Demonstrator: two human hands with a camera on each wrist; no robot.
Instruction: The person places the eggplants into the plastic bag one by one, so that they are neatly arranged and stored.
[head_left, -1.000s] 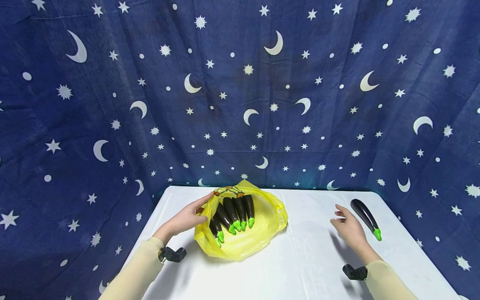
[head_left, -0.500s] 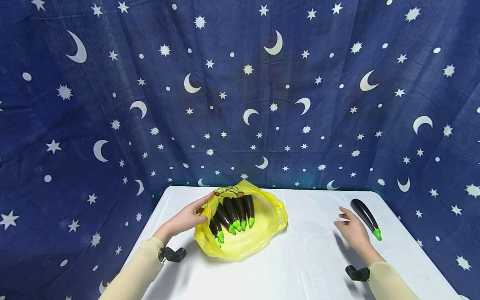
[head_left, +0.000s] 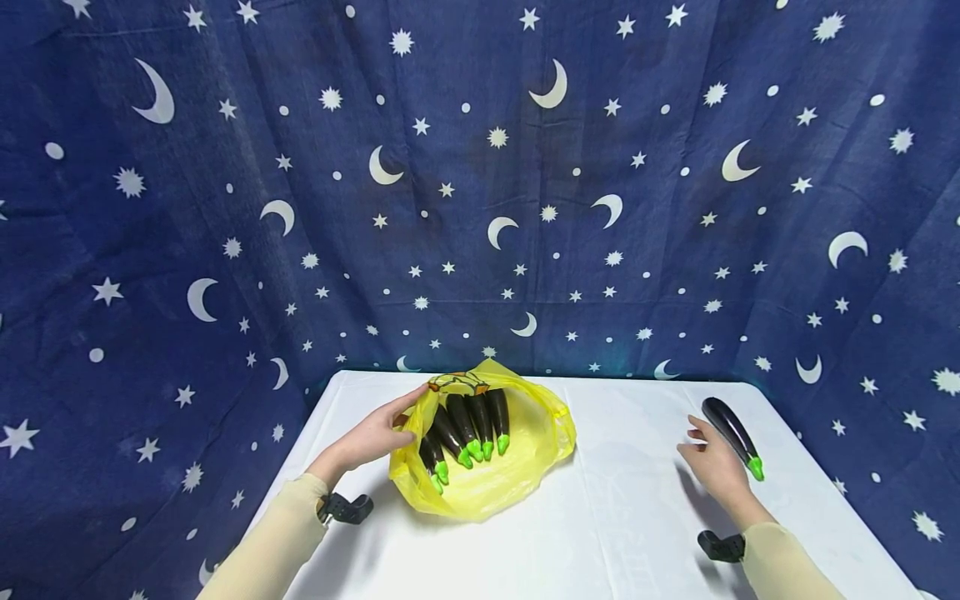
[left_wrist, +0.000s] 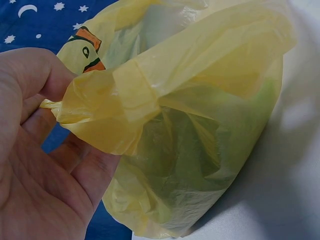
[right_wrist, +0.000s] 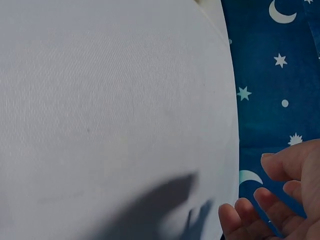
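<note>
A yellow plastic bag (head_left: 525,475) lies on its side with its mouth facing the near side of the table. Inside it, several dark eggplants (head_left: 459,427) show their bright green stem ends. My left hand (head_left: 369,435) grips the left edge of the bag's mouth. In the left wrist view, a bunched corner of the bag (left_wrist: 100,107) sits between thumb and fingers. One more eggplant (head_left: 729,427) lies at the right of the table. Just left of it hovers my right hand (head_left: 714,467), fingers loosely bent and holding nothing. The right wrist view shows these fingers (right_wrist: 267,202) apart from one another.
A white cloth (head_left: 622,533) covers the table. Behind it and at both sides hangs a blue curtain (head_left: 450,208) with moons and stars. Black wrist cameras (head_left: 347,509) are strapped to both wrists.
My right hand has shifted to the right, closer to the lone eggplant. The left hand, the bag and the eggplants in it have stayed in place.
</note>
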